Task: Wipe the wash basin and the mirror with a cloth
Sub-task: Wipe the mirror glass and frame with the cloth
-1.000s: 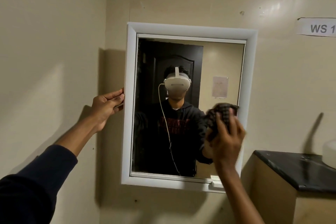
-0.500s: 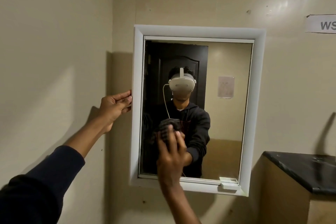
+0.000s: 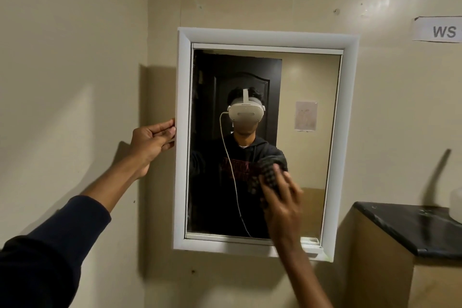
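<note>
A white-framed mirror [image 3: 307, 77] hangs on the beige wall ahead of me. My left hand [image 3: 152, 141] grips the frame's left edge at mid height, fingers curled round it. My right hand [image 3: 282, 197] presses a dark checked cloth [image 3: 268, 172] flat against the glass in the lower right part of the mirror. The cloth shows above my fingertips; the hand is motion-blurred. The wash basin is out of view.
A black counter [image 3: 410, 227] on a beige cabinet juts out at the lower right, with a white object [image 3: 456, 204] at the frame edge. A paper sign reading WS [image 3: 440, 30] is stuck on the wall at upper right. A side wall stands close on my left.
My right hand with the cloth swept from the mirror's lower right to its lower left, then back toward the right. My left hand has kept its hold on the frame.
</note>
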Action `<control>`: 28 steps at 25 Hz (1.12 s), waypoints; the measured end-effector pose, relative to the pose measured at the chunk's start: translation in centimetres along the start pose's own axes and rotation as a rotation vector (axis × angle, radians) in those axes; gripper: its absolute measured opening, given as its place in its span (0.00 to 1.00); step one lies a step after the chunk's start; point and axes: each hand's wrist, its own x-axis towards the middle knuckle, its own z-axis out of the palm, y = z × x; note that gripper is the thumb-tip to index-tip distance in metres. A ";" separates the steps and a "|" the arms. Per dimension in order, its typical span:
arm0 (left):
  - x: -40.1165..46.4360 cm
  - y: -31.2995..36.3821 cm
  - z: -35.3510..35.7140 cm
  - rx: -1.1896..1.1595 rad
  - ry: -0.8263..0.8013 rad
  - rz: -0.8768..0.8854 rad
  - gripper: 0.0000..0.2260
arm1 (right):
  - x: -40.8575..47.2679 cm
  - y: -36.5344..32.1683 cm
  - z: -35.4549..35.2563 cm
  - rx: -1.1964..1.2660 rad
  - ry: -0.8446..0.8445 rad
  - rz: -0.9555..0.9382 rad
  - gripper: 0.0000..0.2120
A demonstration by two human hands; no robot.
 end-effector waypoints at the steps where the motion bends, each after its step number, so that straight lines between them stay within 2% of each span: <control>1: 0.0 0.0 0.1 -0.002 0.001 0.000 0.16 | -0.5 1.3 -1.3 -0.017 0.082 0.156 0.19; 3: 0.1 0.0 0.1 -0.007 0.014 0.002 0.16 | -2.1 3.1 -2.8 -0.046 0.224 0.386 0.16; 4: 0.1 0.0 0.1 -0.005 0.022 0.003 0.16 | -2.9 3.4 -2.8 -0.060 0.265 0.455 0.18; 6: 0.1 0.0 0.1 0.001 0.025 0.004 0.16 | -4.1 2.6 -1.6 -0.042 0.305 0.570 0.29; 8: 0.0 -0.1 0.2 0.015 0.015 0.007 0.16 | -4.2 0.4 -0.3 -0.007 0.331 0.699 0.33; 11: -0.2 0.0 0.1 0.034 0.007 0.012 0.16 | -4.1 -4.2 1.5 0.100 0.291 0.722 0.32; 13: -0.1 0.1 -0.1 0.036 0.003 0.013 0.16 | -4.9 -8.0 2.6 0.182 0.166 0.577 0.28; 17: 0.2 -0.1 -0.4 0.051 -0.002 0.018 0.16 | -7.2 -13.0 5.4 0.236 -0.231 -0.132 0.14; 19: 0.4 -0.3 -0.5 0.054 -0.006 0.017 0.15 | -7.3 -12.8 6.2 0.212 -0.324 -0.376 0.14; 24: 0.4 -0.5 -0.4 0.014 0.020 0.022 0.12 | -6.4 -7.0 3.8 0.201 -0.488 -0.614 0.14; 26: 0.4 -0.5 -0.3 0.008 0.028 0.023 0.10 | -6.5 -3.8 1.9 0.139 -0.529 -0.651 0.18; 28: 0.4 -0.6 -0.2 0.003 0.038 0.022 0.11 | -7.6 -0.6 0.0 0.131 -0.466 -0.589 0.22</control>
